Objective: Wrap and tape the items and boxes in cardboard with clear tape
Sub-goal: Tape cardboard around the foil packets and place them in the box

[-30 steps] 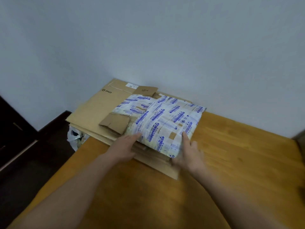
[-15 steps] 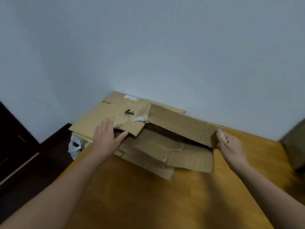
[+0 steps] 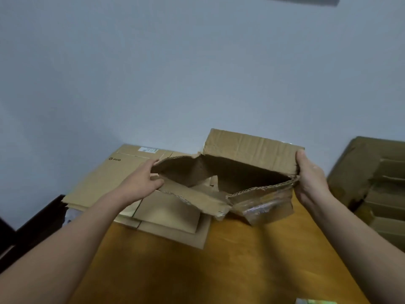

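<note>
Wooden table (image 3: pixel 241 270) partly hides behind raised torn box (image 3: pixel 252 148).

The torn box (image 3: pixel 247 150) is matt brown corrugated cardboard with exposed fluting and glossy clear tape (image 3: pixel 262 207) on one flap, above a smooth, satin-finished wooden table (image 3: pixel 219 275).

Cardboard box (image 3: pixel 252 150) between left hand (image 3: pixel 140 183) and right hand (image 3: pixel 311 178), above table (image 3: pixel 241 270). Flat cardboard stack (image 3: pixel 105 178) beneath left hand; box pile (image 3: pixel 377 183) right of right hand.
</note>
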